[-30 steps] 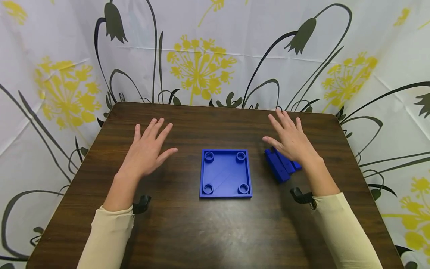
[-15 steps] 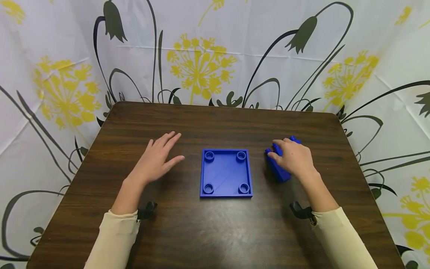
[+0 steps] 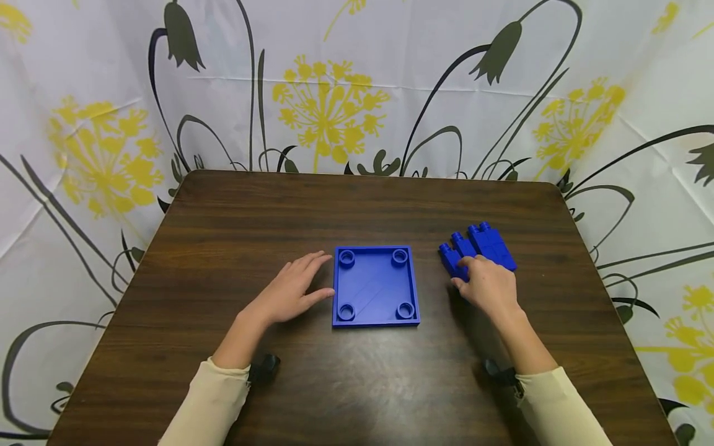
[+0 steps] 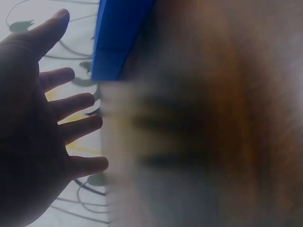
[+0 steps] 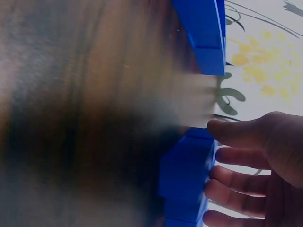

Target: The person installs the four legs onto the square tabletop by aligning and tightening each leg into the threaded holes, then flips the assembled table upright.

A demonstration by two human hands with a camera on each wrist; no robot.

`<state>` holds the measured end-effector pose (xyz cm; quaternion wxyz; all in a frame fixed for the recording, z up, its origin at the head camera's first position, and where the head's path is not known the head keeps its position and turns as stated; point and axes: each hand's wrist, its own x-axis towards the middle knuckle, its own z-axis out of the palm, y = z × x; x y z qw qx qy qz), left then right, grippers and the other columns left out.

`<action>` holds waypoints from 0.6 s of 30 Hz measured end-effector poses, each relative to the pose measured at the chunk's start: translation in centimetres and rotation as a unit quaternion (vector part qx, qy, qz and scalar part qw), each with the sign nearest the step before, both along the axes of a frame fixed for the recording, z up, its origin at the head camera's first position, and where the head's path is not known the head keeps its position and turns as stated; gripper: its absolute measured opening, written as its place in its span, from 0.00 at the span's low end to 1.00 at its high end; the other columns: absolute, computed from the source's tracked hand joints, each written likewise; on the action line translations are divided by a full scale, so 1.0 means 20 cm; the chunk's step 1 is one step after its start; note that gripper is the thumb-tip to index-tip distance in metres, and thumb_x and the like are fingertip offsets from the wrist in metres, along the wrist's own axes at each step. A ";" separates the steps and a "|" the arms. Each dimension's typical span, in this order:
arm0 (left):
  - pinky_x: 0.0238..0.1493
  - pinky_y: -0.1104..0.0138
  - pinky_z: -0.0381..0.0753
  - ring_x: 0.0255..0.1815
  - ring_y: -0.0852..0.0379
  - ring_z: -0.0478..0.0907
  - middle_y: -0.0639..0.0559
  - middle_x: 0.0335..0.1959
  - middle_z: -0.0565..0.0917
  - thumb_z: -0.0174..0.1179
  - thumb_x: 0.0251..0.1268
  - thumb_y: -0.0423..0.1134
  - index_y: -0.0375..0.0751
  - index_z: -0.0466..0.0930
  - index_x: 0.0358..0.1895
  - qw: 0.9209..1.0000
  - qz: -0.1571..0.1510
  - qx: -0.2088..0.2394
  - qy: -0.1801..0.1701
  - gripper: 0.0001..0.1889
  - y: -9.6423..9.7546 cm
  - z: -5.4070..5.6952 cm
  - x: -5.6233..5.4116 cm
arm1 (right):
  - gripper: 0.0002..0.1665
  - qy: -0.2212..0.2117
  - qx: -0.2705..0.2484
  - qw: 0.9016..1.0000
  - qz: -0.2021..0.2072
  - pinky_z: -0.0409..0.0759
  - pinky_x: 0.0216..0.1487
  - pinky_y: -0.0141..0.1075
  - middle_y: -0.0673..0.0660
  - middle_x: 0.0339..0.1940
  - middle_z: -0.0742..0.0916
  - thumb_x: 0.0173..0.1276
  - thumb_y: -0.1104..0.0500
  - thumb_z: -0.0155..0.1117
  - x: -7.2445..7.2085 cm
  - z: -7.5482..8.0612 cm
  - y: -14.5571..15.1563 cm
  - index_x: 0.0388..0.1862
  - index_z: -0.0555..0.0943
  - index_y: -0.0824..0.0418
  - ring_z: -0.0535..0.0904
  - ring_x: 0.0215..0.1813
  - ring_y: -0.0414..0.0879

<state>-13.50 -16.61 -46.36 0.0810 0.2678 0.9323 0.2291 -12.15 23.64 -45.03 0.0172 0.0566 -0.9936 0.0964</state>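
Observation:
A blue square tray [image 3: 376,288] with a raised rim and a round socket at each corner lies flat mid-table in the head view. Right beside its left rim is my left hand [image 3: 295,288], fingers spread and straight, thumb tip at the edge. Several blue pegged blocks [image 3: 493,244] lie side by side to the right, pegs pointing away from me. My right hand [image 3: 491,286] pinches the near end of the leftmost pegged block [image 3: 449,257], thumb on its left and fingers curled over it. That end is hidden under the hand in the head view.
The brown wooden table [image 3: 268,204] has its far edge against a white flowered curtain [image 3: 357,37]. A black wrist camera [image 3: 264,370] sits on the left wrist, with another black camera [image 3: 498,371] on the right.
My left hand has moved right and nearer, up to the tray's left rim. My right hand has come down on the blocks and slid nearer to me, its fingers closing at the leftmost block.

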 end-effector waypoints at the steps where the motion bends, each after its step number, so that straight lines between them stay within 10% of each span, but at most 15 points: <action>1: 0.68 0.36 0.50 0.76 0.42 0.54 0.43 0.76 0.59 0.54 0.70 0.61 0.47 0.57 0.76 1.000 0.000 -0.001 -0.006 0.38 0.01 -0.01 0.01 | 0.23 0.005 -0.001 1.000 -0.001 0.77 0.24 0.48 0.60 0.36 0.86 0.58 0.49 0.74 0.00 -0.01 0.00 0.49 0.85 0.60 0.81 0.28 0.54; 18: 0.69 0.36 0.47 0.77 0.44 0.52 0.43 0.76 0.60 0.56 0.68 0.62 0.49 0.56 0.77 1.000 -0.008 0.002 -0.008 0.39 0.06 -0.10 0.05 | 0.26 0.037 -0.021 0.999 -0.014 0.79 0.30 0.55 0.63 0.41 0.84 0.53 0.54 0.78 0.05 -0.08 -0.01 0.52 0.84 0.59 0.82 0.39 0.59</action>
